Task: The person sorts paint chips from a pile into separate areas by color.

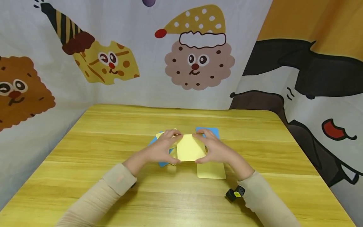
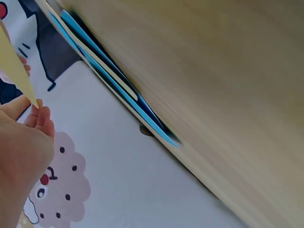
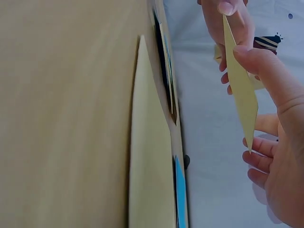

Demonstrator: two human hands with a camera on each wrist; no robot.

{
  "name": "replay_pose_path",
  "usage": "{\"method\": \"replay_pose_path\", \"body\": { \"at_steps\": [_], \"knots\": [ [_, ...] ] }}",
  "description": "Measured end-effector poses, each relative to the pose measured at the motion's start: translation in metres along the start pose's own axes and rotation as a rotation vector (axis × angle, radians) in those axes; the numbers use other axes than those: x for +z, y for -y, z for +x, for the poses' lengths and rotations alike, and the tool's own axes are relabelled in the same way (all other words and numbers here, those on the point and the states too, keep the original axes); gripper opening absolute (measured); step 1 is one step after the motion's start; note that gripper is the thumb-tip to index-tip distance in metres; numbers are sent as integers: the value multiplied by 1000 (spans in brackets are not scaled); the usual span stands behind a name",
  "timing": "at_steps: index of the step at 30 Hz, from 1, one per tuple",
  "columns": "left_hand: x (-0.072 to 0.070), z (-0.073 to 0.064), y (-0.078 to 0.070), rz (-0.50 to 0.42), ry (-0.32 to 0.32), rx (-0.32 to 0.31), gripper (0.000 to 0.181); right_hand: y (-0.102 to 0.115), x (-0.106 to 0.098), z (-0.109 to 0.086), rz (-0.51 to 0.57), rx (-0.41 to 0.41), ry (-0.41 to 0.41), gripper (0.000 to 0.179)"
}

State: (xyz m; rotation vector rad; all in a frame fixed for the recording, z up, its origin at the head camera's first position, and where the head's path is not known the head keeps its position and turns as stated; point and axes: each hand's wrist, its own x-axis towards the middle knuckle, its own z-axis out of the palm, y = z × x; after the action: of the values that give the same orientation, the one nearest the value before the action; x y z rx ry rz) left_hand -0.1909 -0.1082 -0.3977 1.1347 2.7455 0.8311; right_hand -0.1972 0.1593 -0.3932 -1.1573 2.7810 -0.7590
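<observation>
In the head view, a pale yellow square card is held up off the table between both hands. My left hand pinches its left side, thumb at the near corner and fingers at the far one. On the opposite side my right hand pinches the card the same way. The right wrist view shows the lifted card nearly edge-on and apart from the tabletop. Below my left hand lie overlapping blue cards and yellow cards, partly hidden by it. Beneath my right hand are another yellow card and, farther back, a blue card.
The wooden table reaches back to a cartoon-printed curtain. A small black device is at the right sleeve's cuff. In the left wrist view, blue cards lie near the table's edge.
</observation>
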Motion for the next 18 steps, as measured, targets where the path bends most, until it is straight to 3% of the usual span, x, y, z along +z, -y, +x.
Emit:
{"method": "replay_pose_path", "body": {
  "at_steps": [12, 18],
  "knots": [
    [14, 8, -17, 88, 48, 64, 99, -4, -2, -29, -55, -22, -24, 99],
    [24, 13, -27, 127, 70, 92, 99, -6, -2, -44, -78, 12, -28, 101]
  ]
}}
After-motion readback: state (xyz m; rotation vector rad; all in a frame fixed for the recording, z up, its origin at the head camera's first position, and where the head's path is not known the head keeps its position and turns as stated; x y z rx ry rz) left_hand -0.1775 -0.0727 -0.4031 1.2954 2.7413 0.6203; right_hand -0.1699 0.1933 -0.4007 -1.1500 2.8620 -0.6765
